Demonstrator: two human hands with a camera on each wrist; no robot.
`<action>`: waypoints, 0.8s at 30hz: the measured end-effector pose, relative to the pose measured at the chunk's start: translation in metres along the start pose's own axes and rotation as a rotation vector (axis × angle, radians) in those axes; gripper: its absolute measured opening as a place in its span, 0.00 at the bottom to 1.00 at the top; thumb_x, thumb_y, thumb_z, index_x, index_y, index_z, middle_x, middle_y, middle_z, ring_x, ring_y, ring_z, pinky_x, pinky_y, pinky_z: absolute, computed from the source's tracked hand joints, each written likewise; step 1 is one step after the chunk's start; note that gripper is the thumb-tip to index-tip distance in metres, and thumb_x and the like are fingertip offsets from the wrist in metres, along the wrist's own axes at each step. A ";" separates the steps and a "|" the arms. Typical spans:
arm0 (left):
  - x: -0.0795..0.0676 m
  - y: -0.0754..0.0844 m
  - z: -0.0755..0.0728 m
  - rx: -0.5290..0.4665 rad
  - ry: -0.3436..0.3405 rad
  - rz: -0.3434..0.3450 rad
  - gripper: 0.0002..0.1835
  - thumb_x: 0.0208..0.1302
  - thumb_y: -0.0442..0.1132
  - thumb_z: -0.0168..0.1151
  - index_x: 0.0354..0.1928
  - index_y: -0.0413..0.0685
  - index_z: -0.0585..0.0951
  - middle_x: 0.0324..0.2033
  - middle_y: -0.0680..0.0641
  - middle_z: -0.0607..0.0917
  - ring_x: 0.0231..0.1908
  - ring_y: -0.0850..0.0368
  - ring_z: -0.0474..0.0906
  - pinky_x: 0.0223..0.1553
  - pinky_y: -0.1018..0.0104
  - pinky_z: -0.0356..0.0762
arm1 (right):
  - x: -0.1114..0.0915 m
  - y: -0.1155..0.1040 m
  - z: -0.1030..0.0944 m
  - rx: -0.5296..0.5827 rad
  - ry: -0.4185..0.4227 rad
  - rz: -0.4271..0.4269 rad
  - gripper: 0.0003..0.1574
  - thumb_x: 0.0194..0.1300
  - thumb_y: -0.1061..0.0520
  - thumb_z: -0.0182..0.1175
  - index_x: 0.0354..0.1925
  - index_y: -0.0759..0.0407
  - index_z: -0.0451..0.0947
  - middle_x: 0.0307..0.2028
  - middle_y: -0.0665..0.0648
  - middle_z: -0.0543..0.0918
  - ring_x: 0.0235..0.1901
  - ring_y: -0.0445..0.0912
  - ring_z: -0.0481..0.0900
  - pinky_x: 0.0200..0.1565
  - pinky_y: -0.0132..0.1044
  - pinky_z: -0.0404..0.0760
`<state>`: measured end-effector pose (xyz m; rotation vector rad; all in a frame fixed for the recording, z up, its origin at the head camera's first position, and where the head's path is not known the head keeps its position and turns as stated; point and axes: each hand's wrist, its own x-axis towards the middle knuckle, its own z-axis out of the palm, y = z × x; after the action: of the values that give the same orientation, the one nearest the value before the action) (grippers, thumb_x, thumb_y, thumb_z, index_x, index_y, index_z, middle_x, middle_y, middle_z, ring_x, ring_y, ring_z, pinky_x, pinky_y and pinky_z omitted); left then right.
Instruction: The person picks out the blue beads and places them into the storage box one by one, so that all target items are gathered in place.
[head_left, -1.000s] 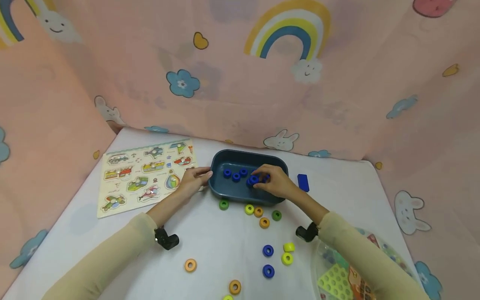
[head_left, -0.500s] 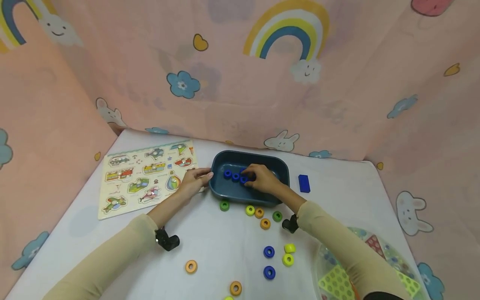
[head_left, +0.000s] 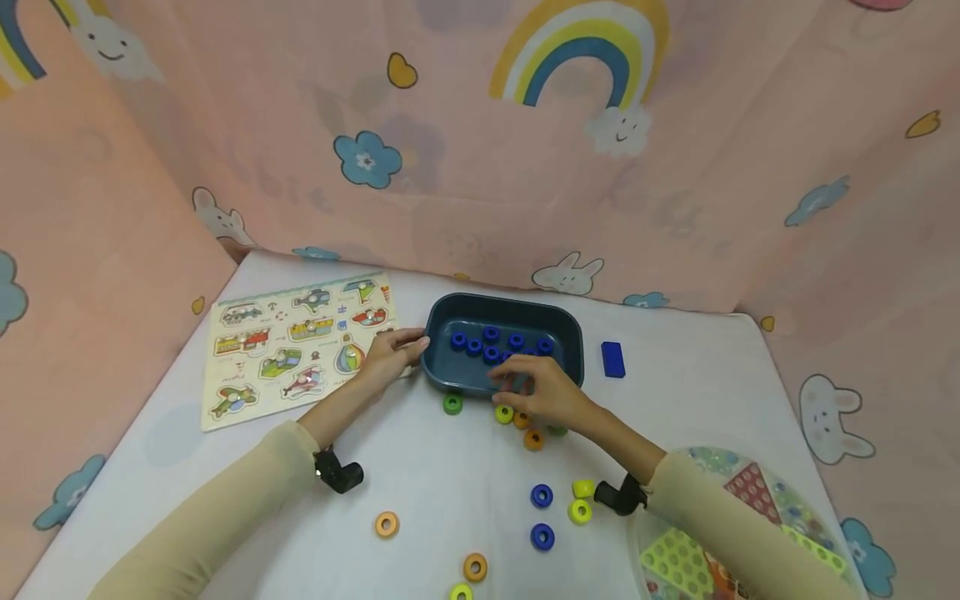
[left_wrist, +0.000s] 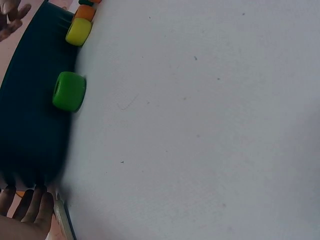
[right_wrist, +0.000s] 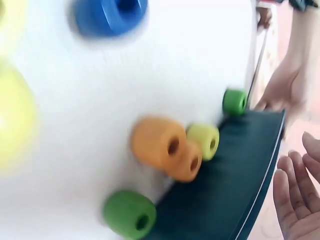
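In the head view a dark blue rectangular tray (head_left: 504,304) holds several blue rings (head_left: 491,333). My left hand (head_left: 390,354) touches its left end with extended fingers; the left wrist view shows those fingertips (left_wrist: 37,197) against the wall. Over the tray's front rim hovers my right hand (head_left: 547,390), fingers loosely bent and apart, holding nothing, as the right wrist view also shows. Just below that hand lie a yellow ring (head_left: 504,414) and orange rings (head_left: 533,439). A green ring (head_left: 452,404) sits by the tray's front wall; another green one is mostly hidden.
A picture puzzle board (head_left: 300,350) lies left of the tray, a blue block (head_left: 612,360) to its right. Nearer me are loose blue rings (head_left: 542,537), yellow rings (head_left: 580,512) and orange rings (head_left: 475,567). A round clear container (head_left: 675,562) is under my right forearm.
My right hand has let go of blue rings inside the tray, which now lie there spread out. It has then drawn back toward the front rim. The left hand has stayed at the tray's end.
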<state>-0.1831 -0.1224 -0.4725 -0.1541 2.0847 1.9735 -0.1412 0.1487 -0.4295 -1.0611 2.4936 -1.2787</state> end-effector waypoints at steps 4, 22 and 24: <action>0.001 0.000 0.000 -0.006 -0.009 0.011 0.22 0.65 0.36 0.57 0.59 0.34 0.71 0.53 0.35 0.75 0.51 0.45 0.75 0.44 0.69 0.76 | -0.027 -0.012 0.003 0.073 -0.020 0.018 0.15 0.57 0.59 0.66 0.45 0.57 0.80 0.36 0.52 0.81 0.34 0.42 0.76 0.33 0.37 0.79; -0.007 0.010 0.001 -0.026 -0.039 -0.004 0.22 0.66 0.34 0.55 0.59 0.30 0.69 0.55 0.32 0.73 0.54 0.41 0.71 0.53 0.55 0.70 | -0.122 -0.007 0.028 0.005 -0.297 0.230 0.20 0.51 0.57 0.70 0.45 0.51 0.80 0.42 0.41 0.77 0.44 0.38 0.71 0.46 0.34 0.74; -0.006 0.009 0.001 -0.014 -0.034 0.002 0.22 0.66 0.35 0.56 0.59 0.31 0.69 0.55 0.33 0.73 0.53 0.42 0.72 0.52 0.57 0.71 | -0.126 -0.005 0.029 -0.005 -0.262 0.219 0.18 0.52 0.57 0.69 0.44 0.51 0.81 0.42 0.41 0.77 0.44 0.38 0.71 0.46 0.34 0.74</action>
<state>-0.1792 -0.1211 -0.4624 -0.1213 2.0513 1.9781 -0.0332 0.2088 -0.4667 -0.8643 2.3391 -1.0021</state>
